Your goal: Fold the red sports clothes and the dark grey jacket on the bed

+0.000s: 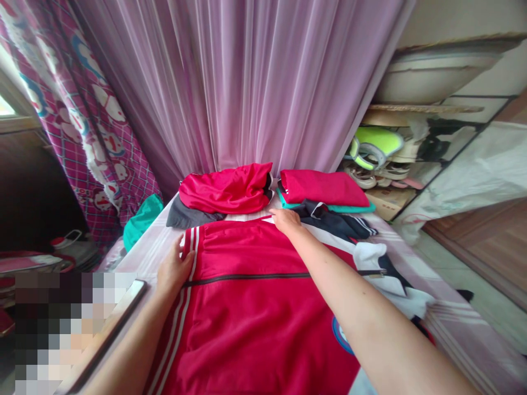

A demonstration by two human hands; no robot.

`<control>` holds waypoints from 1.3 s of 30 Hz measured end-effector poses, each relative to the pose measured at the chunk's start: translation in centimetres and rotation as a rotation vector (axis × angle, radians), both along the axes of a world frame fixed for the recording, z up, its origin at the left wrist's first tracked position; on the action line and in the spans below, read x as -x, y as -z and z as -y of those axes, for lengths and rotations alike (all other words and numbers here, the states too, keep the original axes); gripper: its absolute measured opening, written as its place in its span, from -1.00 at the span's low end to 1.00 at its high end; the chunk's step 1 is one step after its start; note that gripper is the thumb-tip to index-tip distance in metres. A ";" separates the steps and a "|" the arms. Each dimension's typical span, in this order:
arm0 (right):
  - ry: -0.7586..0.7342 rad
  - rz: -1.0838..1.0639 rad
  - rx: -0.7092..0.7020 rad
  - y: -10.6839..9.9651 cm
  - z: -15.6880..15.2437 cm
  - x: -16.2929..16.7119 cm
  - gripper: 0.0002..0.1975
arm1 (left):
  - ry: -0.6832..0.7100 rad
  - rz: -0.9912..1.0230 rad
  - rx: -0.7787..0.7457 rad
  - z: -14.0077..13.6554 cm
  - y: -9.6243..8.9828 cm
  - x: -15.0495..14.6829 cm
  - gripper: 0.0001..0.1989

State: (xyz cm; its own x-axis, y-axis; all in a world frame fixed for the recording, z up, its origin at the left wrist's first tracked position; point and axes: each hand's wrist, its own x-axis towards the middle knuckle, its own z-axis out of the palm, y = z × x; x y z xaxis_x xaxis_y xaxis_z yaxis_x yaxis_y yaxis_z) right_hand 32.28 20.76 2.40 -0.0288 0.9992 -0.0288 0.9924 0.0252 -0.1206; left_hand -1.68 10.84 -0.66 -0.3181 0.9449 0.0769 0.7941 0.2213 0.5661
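A red track jacket (255, 318) lies spread over the table, with a black zip across it, white side stripes and a round blue badge at the right. At its left edge, my left hand (176, 266) has its thumb over the striped fabric and its fingers curled at the border. My right hand (286, 219) reaches across the jacket and pinches its far edge, beside a white patch. Dark navy and white clothing (341, 222) lies right of that hand, partly hidden by my forearm.
Behind the jacket are a bundled red garment (230, 189) on grey cloth (189, 216) and a folded red garment (325, 189) over teal cloth. A phone-like device (111, 329) with a blurred screen is at left. Purple curtains (247, 82) hang behind; a shoe rack (387, 159) stands right.
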 end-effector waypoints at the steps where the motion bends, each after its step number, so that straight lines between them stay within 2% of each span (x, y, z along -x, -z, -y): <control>1: -0.009 0.007 0.007 0.0 -0.5 -0.1 -0.58 | 0.007 0.027 0.020 -0.6 -0.1 0.3 -0.31; 5: -0.066 0.039 -0.005 0.4 -1.5 -0.6 -0.68 | 0.020 0.085 0.037 -3.5 -0.8 1.2 -0.29; 9: -0.066 0.067 -0.042 0.9 -1.5 -0.5 -0.65 | 0.016 0.104 0.054 -5.8 -0.9 1.2 -0.35; 12: 0.021 0.086 -0.091 1.5 -1.7 -0.2 -0.59 | 0.013 0.013 -0.014 -5.9 -0.5 0.5 -0.44; 15: 0.080 0.099 -0.109 1.9 -2.1 0.0 -0.62 | 0.016 -0.109 -0.073 -5.6 -0.2 -0.1 -0.48; 19: 0.086 0.076 -0.146 1.6 -1.7 0.5 -0.67 | 0.001 -0.130 -0.007 -5.4 -0.6 -0.1 -0.46; 22: -0.064 0.027 -0.235 1.7 0.4 0.8 -0.67 | 0.052 -0.224 -0.087 -4.9 -0.7 -0.2 -0.47; 24: -0.261 -0.017 -0.267 2.2 2.2 0.8 -0.64 | 0.206 -0.321 -0.203 -4.1 -0.1 -0.8 -0.50; 26: -0.376 -0.043 -0.241 3.1 4.0 0.5 -0.58 | 0.392 -0.391 -0.244 -3.2 0.9 -1.7 -0.52; 28: -0.345 -0.042 -0.173 3.7 5.2 0.0 -0.50 | 0.486 -0.437 -0.200 -2.4 1.8 -2.7 -0.50; 32: -0.201 -0.047 -0.110 4.1 7.4 -2.2 -0.44 | 0.470 -0.471 -0.091 -1.8 2.5 -3.7 -0.42; 35: -0.153 -0.024 -0.162 4.5 10.0 -5.5 -0.44 | 0.472 -0.448 -0.060 -1.9 2.2 -3.6 -0.41; 39: -0.003 0.101 -0.165 5.3 13.6 -11.1 -0.48 | 0.451 -0.429 -0.043 -2.0 1.9 -3.7 -0.43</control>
